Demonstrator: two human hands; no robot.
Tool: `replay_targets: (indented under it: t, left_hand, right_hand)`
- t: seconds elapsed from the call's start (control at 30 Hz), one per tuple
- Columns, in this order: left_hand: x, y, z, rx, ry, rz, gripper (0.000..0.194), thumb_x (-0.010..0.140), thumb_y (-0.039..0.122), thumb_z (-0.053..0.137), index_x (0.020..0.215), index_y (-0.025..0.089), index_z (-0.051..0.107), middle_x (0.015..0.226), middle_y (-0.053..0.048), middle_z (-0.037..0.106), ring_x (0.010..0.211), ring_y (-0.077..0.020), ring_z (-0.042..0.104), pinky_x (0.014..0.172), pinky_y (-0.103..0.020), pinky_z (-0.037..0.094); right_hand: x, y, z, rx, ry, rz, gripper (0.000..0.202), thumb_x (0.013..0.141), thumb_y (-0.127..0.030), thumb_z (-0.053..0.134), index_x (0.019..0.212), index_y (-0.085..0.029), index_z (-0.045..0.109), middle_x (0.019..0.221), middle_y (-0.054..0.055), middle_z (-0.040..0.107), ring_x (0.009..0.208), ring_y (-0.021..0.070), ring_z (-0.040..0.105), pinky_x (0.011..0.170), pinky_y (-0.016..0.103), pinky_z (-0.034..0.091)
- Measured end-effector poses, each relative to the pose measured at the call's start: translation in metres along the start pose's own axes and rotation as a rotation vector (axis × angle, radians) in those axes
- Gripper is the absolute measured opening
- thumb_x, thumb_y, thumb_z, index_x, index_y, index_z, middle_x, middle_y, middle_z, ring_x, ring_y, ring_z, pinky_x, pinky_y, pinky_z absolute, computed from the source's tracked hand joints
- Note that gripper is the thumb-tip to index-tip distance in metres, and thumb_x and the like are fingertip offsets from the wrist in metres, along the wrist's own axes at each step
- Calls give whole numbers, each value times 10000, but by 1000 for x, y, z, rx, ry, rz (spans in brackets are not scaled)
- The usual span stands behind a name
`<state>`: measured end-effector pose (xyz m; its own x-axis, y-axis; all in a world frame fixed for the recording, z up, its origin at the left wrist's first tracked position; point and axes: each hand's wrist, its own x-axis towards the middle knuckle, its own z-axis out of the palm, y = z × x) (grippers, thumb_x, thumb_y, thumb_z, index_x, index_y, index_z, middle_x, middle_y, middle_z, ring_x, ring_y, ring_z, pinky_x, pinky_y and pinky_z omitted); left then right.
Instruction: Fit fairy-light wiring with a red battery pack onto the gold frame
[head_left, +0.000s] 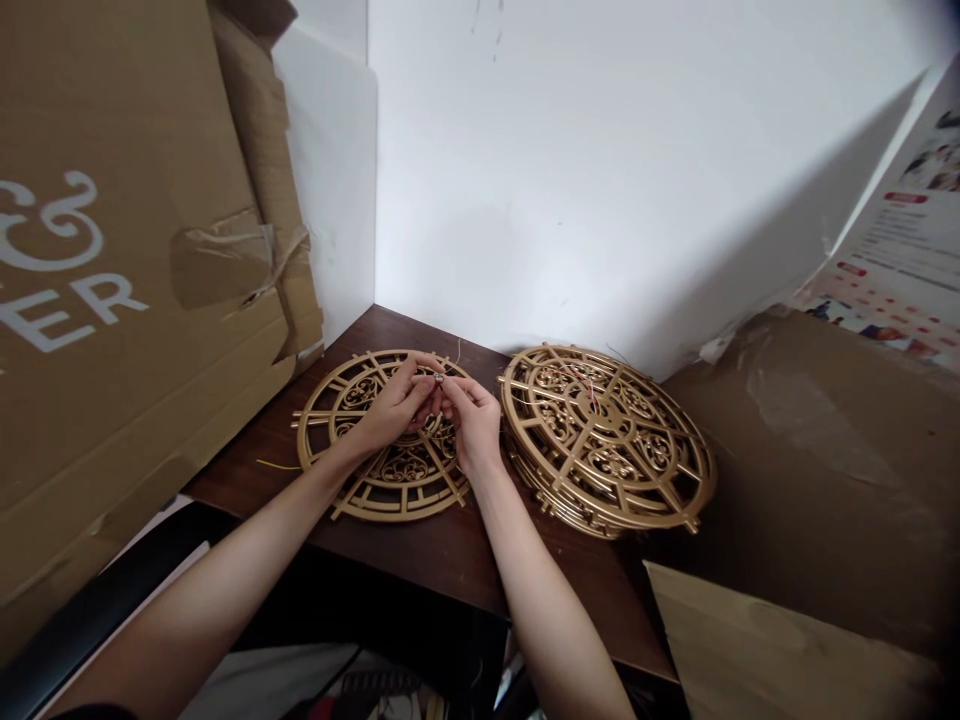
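Observation:
My left hand point(403, 402) and my right hand point(472, 412) meet fingertip to fingertip above a gold openwork disc point(401, 503). Pinched between them is a small shiny metal-looking piece point(439, 379), too small to name. The fingers of both hands are closed around it and hide part of it. Beneath, the disc lies flat on a dark brown wooden table point(442, 550), with scrollwork inside its rings. On the right, close to my right hand, stands a stack of similar gold discs point(600, 440). Thin red and white wires point(589, 388) show at the top disc's centre.
A large cardboard box point(150, 290) with white lettering rises on the left. White wall panels point(600, 170) stand behind the table. More cardboard point(810, 440) and a printed poster point(900, 250) border the right side. A yellow wire point(277, 465) lies at the table's left.

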<state>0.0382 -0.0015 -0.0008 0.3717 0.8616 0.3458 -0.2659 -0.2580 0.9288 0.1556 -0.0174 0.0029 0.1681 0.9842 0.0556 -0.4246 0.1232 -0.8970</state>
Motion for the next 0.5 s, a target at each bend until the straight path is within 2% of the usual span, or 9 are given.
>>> replay_targets:
  t: [0.5]
  left_hand:
    - [1, 1, 0, -7, -6, -24, 284, 892, 430, 545, 1040, 203, 459, 588, 71, 500, 381, -45, 382, 325, -125, 282]
  right_hand:
    - [0, 0, -1, -15, 23, -10, 213, 600, -303, 755, 709, -148, 659, 547, -38, 569, 517, 81, 458, 492, 220, 341]
